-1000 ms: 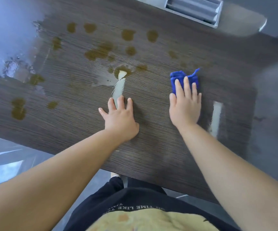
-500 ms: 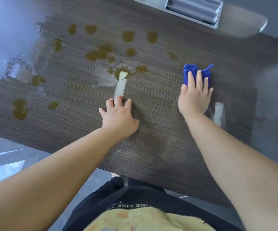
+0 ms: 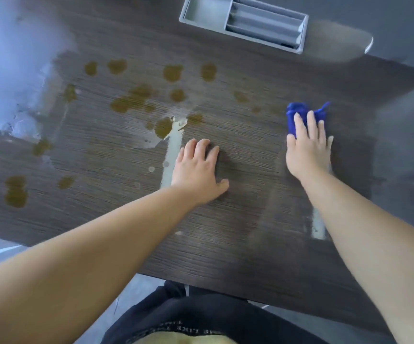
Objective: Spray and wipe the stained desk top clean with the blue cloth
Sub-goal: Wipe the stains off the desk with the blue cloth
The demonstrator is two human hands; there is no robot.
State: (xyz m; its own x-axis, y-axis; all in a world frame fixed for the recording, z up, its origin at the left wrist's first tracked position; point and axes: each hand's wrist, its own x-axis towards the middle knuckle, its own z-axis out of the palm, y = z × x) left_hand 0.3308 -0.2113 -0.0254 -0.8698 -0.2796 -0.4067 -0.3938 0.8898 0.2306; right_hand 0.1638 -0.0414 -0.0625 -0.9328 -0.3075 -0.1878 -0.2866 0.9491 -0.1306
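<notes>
Covering blue cloth (image 3: 297, 112), right hand (image 3: 307, 150), blurred

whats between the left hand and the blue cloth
In the head view, only bare desk top lies between the left hand and the blue cloth.

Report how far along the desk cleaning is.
Done: the near right part of the desk top shows no brown spots, only wet streaks. In hand: the right hand presses the blue cloth flat on the wood; the left hand rests flat nearby. Left: brown stains across the centre and left side, unwiped.
</notes>
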